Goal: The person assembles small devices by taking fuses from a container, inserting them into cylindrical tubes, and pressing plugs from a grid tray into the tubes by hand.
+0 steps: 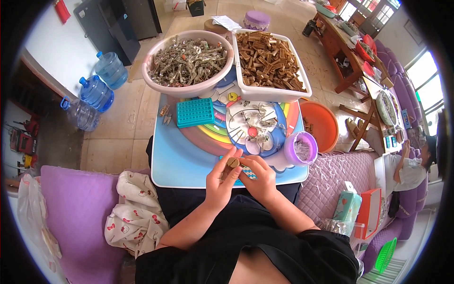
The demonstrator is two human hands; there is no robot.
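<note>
Both forearms come up from six o'clock and meet over the near edge of the blue cartoon surface (pixel 175 161). The left hand (pixel 220 182) and right hand (pixel 257 180) pinch one small wooden piece (pixel 232 162) together, at twelve o'clock of the knuckles.

- three clear blue plastic water bottles (pixel 97 90) stand on the tiled floor at the left;
- a round orange plastic basin (pixel 324 124) sits on the floor just beside the worktop's right edge;
- a white cloth with red prints (pixel 137 215) lies on a purple cushion (pixel 80 213);
- a green plastic basket (pixel 385 255) lies at the lower right;
- a long wooden table (pixel 347 57) stands at the upper right
</note>
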